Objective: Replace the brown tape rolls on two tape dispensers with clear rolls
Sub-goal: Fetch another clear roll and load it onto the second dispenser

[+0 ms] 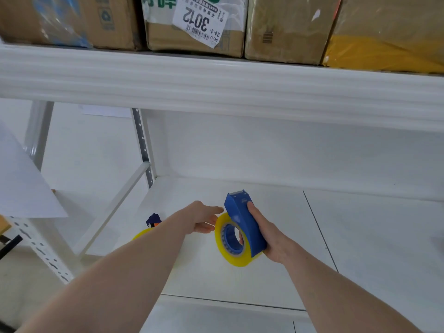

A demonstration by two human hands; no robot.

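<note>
My right hand [269, 236] grips a blue tape dispenser [242, 219] above the white shelf, blade end pointing up. A yellowish clear tape roll [222, 246] sits on the dispenser's blue hub. My left hand [204, 218] reaches in from the left with relaxed fingers, its fingertips at the roll's upper left edge; whether they touch it is unclear. Behind my left forearm lies a second dispenser [153, 219], dark blue, with another yellowish roll [141, 234], both mostly hidden.
The white shelf board [360, 236] stretches to the right. An upper shelf beam [216, 87] hangs overhead with cardboard boxes [197, 25] on it. A perforated upright [143, 145] and diagonal brace stand at left, beside a white sheet [21, 183].
</note>
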